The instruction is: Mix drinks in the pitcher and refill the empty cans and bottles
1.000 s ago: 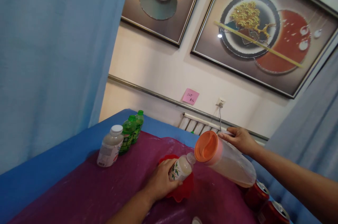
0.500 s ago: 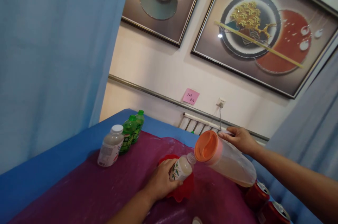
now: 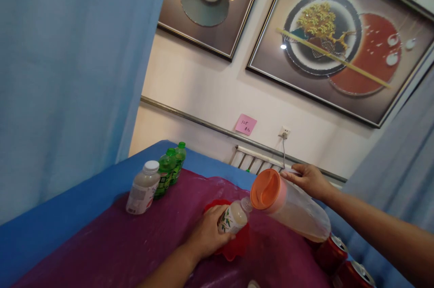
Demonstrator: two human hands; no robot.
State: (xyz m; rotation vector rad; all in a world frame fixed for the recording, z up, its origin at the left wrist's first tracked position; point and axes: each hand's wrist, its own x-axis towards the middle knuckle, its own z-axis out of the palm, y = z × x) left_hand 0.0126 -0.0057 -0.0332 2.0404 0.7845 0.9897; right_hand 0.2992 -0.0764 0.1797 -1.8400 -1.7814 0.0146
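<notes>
My left hand [image 3: 208,233] is closed around a small clear bottle [image 3: 234,216] with a leaf-patterned label, tilted to the right over a red scalloped dish [image 3: 233,247]. The bottle holds cloudy liquid and its mouth has no cap. My right hand [image 3: 310,180] grips the handle of a pitcher [image 3: 298,211] with an orange lid, tipped far to the left. Pale liquid lies along the pitcher's lower side. Its lid is right at the bottle's mouth; whether the two touch I cannot tell, nor whether liquid is flowing.
To the left stand a white-capped bottle [image 3: 143,188] and two green bottles [image 3: 165,172]. Red cans [image 3: 331,252] stand below the pitcher at the right. A purple plastic sheet [image 3: 135,247] covers much of the blue surface [image 3: 68,197]. Blue curtains [image 3: 68,75] hang on both sides.
Almost nothing differs. The whole view has shifted by a few pixels, while both hands, the bottle and the tilted pitcher keep their positions relative to each other.
</notes>
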